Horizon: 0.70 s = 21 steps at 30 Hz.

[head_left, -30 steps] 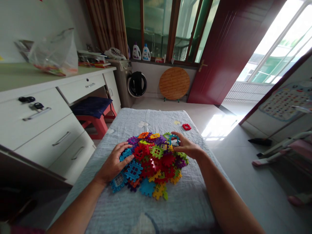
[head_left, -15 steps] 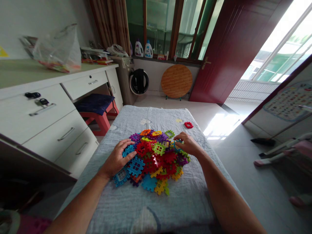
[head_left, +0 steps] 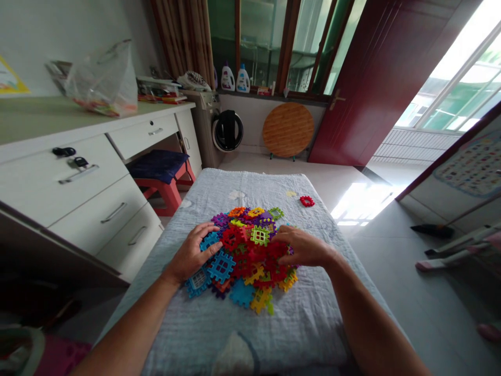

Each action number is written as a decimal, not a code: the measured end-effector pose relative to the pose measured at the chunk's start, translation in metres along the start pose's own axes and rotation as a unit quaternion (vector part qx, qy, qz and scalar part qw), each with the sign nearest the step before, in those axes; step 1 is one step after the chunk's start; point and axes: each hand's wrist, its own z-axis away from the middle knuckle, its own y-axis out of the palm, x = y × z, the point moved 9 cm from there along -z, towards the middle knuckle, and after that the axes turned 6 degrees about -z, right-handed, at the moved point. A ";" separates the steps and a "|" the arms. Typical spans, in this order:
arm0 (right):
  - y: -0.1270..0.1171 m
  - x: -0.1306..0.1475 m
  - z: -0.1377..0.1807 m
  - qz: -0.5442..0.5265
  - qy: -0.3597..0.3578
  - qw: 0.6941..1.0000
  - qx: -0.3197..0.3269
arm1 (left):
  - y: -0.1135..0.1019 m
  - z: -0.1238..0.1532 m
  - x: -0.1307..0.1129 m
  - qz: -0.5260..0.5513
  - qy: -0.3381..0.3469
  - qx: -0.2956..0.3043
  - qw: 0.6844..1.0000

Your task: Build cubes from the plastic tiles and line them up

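A heap of colourful plastic interlocking building pieces [head_left: 245, 263], square with notched edges, lies on a cloth-covered table [head_left: 219, 334]. My left hand [head_left: 198, 249] rests at the heap's left side, thumb and fingers apart, over a blue window-shaped piece [head_left: 222, 267]. At the right side my right hand [head_left: 303, 245] reaches over red pieces [head_left: 274, 256], its fingers bent and its thumb apart from them. Its fingertips touch the heap, and the palm covers some pieces. Between the hands sits a lime-green window-shaped piece [head_left: 259, 236]. One red ring-like piece [head_left: 307, 201] lies alone beyond my right hand.
On the left stands a white desk [head_left: 86, 172] bearing a plastic bag [head_left: 104, 83]. A red stool [head_left: 166, 183] with a dark cushion is beside it. Behind are a washing machine [head_left: 207, 125], a round wooden board [head_left: 288, 129] and a dark red door [head_left: 376, 83].
My right hand has moved from the heap's far right edge nearer to me, onto the red pieces. My left hand stays in place over the blue pieces. The view has shifted slightly.
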 end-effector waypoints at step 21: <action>0.011 -0.011 -0.004 0.008 0.058 0.998 -0.028 | -0.001 0.000 -0.002 0.003 0.004 0.002 1.000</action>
